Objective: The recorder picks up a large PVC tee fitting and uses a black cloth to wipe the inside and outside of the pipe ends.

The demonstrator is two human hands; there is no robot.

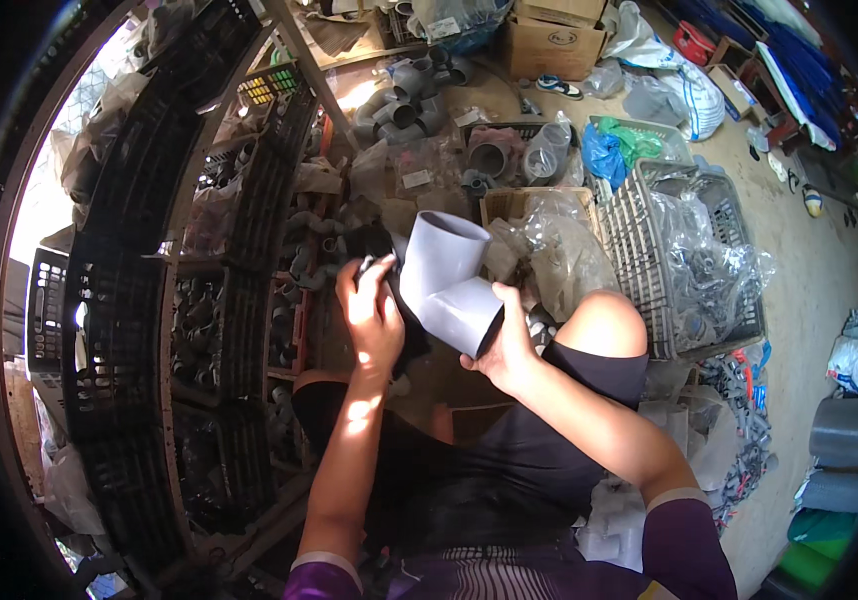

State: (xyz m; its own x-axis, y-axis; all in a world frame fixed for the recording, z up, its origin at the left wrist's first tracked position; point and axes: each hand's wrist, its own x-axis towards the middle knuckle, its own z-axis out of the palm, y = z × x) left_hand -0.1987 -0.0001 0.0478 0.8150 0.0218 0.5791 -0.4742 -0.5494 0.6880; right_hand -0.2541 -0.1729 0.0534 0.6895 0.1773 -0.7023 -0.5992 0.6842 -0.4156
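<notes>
A large grey plastic pipe fitting (448,277), a Y-shaped branch with wide round sockets, is held up above my lap. My right hand (508,341) grips the rim of its lower right socket, thumb on the outside and fingers under the edge. At the fitting's left side, my left hand (373,304) is closed on a black cloth (405,322), which hangs down along the fitting. One socket opening faces up, away from me. The underside of the fitting is hidden.
Black crates of fittings (196,330) stand on a rack at the left. More grey pipe fittings (403,105) lie ahead. A tan crate (583,199) and a grey crate (635,262) with plastic bags stand front right. Small pieces (748,435) are heaped on the floor at the right.
</notes>
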